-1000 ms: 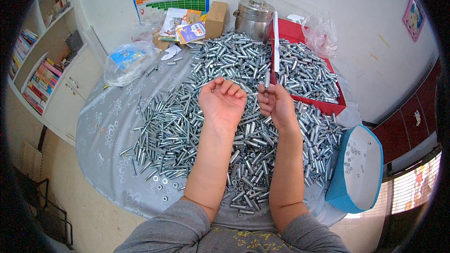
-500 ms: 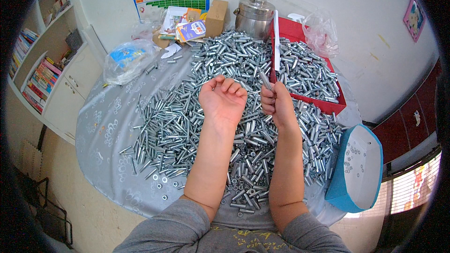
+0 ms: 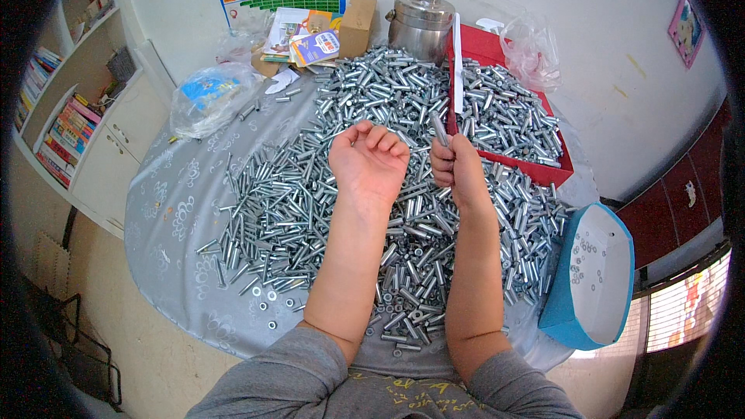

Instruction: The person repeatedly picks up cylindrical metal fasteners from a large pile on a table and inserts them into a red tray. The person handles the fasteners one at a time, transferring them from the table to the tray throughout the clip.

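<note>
A large heap of silver metal bolts covers the middle of the table. Above it, my right hand is closed around one silver bolt, which stands upright between thumb and fingers and leans slightly left. My left hand is turned palm up beside it, fingers loosely curled and apart. Nothing shows in its palm, though the inner fingertips are partly hidden. To the right, a red box holds more of the same bolts.
A blue bin with a few small rings inside stands at the table's right edge. Loose nuts lie near the front left. Along the back are a steel pot, a cardboard box, booklets and a plastic bag.
The view has shifted very slightly. Both hands keep nearly the same place, and the right one still holds the bolt.
</note>
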Action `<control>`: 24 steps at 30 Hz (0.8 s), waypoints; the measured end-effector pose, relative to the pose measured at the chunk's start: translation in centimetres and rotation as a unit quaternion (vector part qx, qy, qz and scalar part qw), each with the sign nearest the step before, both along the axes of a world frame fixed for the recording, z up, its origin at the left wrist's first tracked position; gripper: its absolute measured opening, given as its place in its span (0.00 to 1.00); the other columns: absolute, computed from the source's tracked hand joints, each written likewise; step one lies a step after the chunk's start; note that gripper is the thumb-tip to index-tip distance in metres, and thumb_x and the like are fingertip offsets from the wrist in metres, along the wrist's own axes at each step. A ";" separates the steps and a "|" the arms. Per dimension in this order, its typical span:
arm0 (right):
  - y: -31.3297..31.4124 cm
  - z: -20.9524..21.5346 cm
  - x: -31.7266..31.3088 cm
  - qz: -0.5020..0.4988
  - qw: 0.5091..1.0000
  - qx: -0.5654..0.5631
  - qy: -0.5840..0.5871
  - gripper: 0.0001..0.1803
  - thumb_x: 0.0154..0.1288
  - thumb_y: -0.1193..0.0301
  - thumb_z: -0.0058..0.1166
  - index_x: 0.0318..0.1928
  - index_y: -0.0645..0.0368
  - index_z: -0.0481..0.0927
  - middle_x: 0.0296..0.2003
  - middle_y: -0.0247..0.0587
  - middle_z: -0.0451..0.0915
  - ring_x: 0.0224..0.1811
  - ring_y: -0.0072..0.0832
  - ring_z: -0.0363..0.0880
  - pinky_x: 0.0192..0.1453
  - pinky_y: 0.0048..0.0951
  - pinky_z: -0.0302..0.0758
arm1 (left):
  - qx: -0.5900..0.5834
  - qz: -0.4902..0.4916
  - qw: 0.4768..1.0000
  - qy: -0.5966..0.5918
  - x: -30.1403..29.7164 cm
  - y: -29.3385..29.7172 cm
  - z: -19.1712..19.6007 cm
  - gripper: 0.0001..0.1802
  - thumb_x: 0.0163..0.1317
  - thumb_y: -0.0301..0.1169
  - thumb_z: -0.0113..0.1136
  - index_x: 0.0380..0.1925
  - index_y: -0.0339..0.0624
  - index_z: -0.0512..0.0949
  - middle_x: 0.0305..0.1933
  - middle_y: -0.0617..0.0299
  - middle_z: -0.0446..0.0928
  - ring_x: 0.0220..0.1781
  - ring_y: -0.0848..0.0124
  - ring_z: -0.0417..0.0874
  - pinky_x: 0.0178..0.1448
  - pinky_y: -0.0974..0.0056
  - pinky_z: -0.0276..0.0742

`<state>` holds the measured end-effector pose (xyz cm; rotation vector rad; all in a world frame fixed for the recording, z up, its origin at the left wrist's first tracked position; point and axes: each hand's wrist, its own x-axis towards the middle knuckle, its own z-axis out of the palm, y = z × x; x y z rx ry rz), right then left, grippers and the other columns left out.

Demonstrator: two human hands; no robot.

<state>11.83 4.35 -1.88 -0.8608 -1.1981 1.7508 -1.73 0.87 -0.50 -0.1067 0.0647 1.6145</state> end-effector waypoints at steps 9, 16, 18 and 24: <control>-0.2 0.4 0.0 -0.004 1.000 0.006 0.010 0.18 0.57 0.59 0.33 0.12 0.48 0.53 0.08 0.22 0.50 0.08 0.13 0.43 0.12 0.19 0.39 | -0.004 -0.002 1.000 -0.003 0.0 -0.1 0.2 0.09 0.52 0.33 0.35 0.16 0.46 0.61 0.13 0.70 0.54 0.16 0.76 0.54 0.23 0.71 0.54; -0.6 1.1 -0.6 -0.096 0.995 0.038 -0.007 0.23 0.61 0.56 0.36 0.11 0.48 0.51 0.08 0.22 0.48 0.07 0.13 0.42 0.12 0.17 0.39 | -0.009 0.005 1.000 0.002 0.0 -0.2 0.4 0.09 0.52 0.33 0.34 0.16 0.46 0.61 0.13 0.70 0.54 0.16 0.76 0.54 0.23 0.71 0.53; -0.6 1.2 -0.6 -0.103 0.994 0.042 0.000 0.23 0.61 0.57 0.37 0.11 0.48 0.52 0.08 0.22 0.49 0.08 0.12 0.43 0.12 0.16 0.39 | -0.009 0.006 1.000 0.003 -0.1 -0.3 0.5 0.09 0.52 0.33 0.34 0.16 0.46 0.61 0.13 0.70 0.54 0.16 0.76 0.54 0.23 0.71 0.53; -0.1 0.6 -0.3 -0.145 0.988 0.051 0.035 0.21 0.58 0.57 0.43 0.13 0.49 0.57 0.08 0.21 0.53 0.07 0.11 0.47 0.10 0.16 0.40 | -0.016 0.013 1.000 0.001 0.1 -0.4 0.8 0.08 0.53 0.30 0.34 0.17 0.46 0.60 0.13 0.70 0.52 0.16 0.77 0.52 0.23 0.72 0.51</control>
